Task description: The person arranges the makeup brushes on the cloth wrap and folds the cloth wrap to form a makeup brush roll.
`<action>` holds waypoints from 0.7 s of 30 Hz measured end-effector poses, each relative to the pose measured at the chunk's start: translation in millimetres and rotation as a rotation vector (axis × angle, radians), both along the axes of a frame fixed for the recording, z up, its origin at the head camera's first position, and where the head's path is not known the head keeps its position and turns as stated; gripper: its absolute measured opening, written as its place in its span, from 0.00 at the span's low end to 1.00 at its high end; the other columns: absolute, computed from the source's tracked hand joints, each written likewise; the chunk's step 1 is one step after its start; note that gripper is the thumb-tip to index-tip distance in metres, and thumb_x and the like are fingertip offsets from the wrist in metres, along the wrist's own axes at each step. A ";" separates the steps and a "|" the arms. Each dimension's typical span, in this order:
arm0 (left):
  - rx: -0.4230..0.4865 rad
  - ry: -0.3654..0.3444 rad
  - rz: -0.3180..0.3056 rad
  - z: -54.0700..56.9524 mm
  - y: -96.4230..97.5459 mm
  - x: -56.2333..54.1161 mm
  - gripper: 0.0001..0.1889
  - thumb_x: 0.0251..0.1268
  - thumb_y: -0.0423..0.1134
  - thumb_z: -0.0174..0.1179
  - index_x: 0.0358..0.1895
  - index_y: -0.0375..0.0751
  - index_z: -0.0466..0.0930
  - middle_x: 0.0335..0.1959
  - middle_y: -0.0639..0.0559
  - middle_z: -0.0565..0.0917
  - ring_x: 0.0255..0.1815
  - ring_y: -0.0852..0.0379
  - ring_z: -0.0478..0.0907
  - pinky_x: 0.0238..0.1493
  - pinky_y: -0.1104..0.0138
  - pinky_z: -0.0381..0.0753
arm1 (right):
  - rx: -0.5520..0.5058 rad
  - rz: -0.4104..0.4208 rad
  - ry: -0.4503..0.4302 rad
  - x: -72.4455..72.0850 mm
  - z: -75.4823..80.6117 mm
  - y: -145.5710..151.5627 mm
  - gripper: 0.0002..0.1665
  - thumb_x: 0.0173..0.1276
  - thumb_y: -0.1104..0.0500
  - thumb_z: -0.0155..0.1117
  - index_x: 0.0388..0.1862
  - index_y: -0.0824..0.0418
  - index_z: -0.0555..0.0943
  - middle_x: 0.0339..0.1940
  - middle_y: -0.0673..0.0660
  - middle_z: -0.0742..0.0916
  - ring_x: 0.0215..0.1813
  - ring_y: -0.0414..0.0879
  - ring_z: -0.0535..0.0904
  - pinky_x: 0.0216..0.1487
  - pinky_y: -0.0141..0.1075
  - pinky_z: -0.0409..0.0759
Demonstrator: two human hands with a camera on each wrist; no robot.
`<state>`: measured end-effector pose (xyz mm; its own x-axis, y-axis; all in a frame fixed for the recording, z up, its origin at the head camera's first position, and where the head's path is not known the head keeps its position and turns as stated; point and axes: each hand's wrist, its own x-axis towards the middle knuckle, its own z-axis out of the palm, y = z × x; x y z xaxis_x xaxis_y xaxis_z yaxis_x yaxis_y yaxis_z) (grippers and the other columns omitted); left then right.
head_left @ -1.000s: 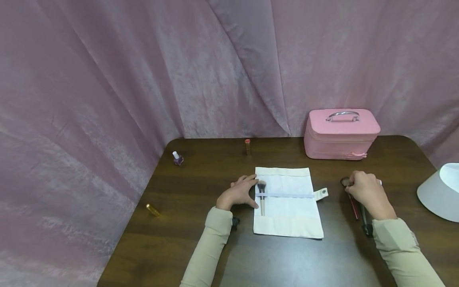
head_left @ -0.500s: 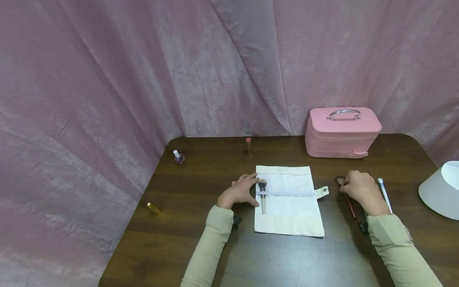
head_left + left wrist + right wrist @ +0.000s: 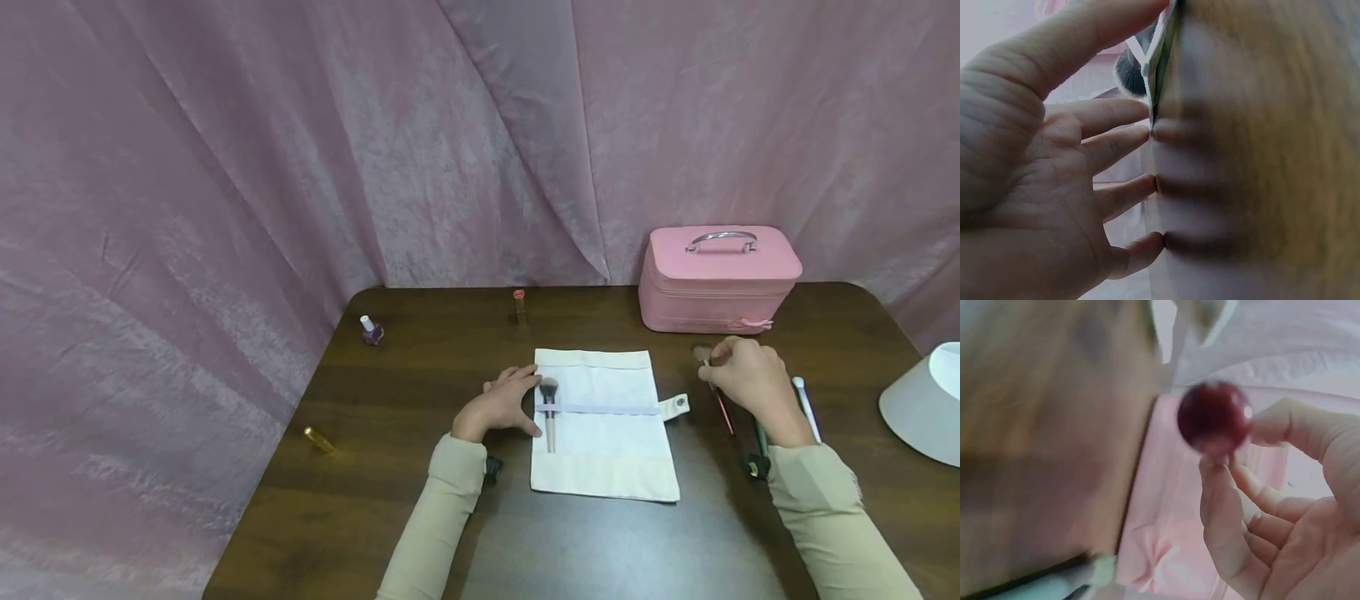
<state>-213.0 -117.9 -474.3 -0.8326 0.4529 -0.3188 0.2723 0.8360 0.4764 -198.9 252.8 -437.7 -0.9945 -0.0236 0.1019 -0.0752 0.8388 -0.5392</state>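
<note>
Pink drapery hangs behind a dark wooden bench. Pink vanity case at far right edge, closed. White brush roll lies unrolled at bench centre; one powder brush tucked under its elastic band at the left end. Left hand, fingers straight, presses the roll's left edge, beside that brush. Right hand pinches a red-handled brush, lifted off the bench, between roll and case. White-handled brush lies just right of that hand.
</note>
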 end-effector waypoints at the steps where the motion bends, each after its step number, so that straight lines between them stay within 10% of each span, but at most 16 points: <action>1: 0.001 0.001 0.001 -0.6 -0.6 0.3 0.49 0.55 0.45 0.78 0.79 0.45 0.62 0.82 0.53 0.52 0.82 0.44 0.44 0.72 0.34 0.48 | -0.016 -0.008 0.024 -0.4 2.1 -2.5 0.19 0.59 0.59 0.73 0.38 0.76 0.81 0.28 0.65 0.87 0.30 0.60 0.82 0.30 0.53 0.76; 7: 0.009 0.007 -0.011 1.2 -1.9 0.5 0.48 0.55 0.45 0.78 0.79 0.44 0.61 0.82 0.52 0.52 0.82 0.43 0.44 0.71 0.34 0.48 | -0.152 -0.075 0.140 -1.0 15.4 -19.9 0.20 0.61 0.61 0.69 0.47 0.74 0.81 0.30 0.66 0.88 0.34 0.61 0.84 0.34 0.48 0.75; 15: 0.023 0.008 -0.011 2.6 -1.9 1.4 0.48 0.55 0.44 0.78 0.78 0.44 0.62 0.82 0.52 0.53 0.82 0.43 0.44 0.71 0.33 0.47 | -0.486 -0.128 0.264 -8.0 24.8 -44.7 0.21 0.60 0.68 0.66 0.53 0.75 0.82 0.26 0.49 0.87 0.24 0.26 0.77 0.30 0.23 0.75; 21: 0.026 -0.007 -0.010 1.4 -2.8 0.8 0.48 0.56 0.44 0.78 0.79 0.44 0.61 0.82 0.52 0.52 0.82 0.44 0.43 0.72 0.33 0.46 | -0.826 -0.079 0.222 -16.9 25.8 -64.7 0.18 0.64 0.73 0.62 0.52 0.81 0.78 0.27 0.44 0.84 0.27 0.33 0.80 0.29 0.26 0.81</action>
<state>-212.2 -120.7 -472.8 -0.8255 0.4697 -0.3128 0.2774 0.8205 0.4999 -215.8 188.1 -411.9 -0.9449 0.2127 0.2487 -0.2094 0.1909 -0.9590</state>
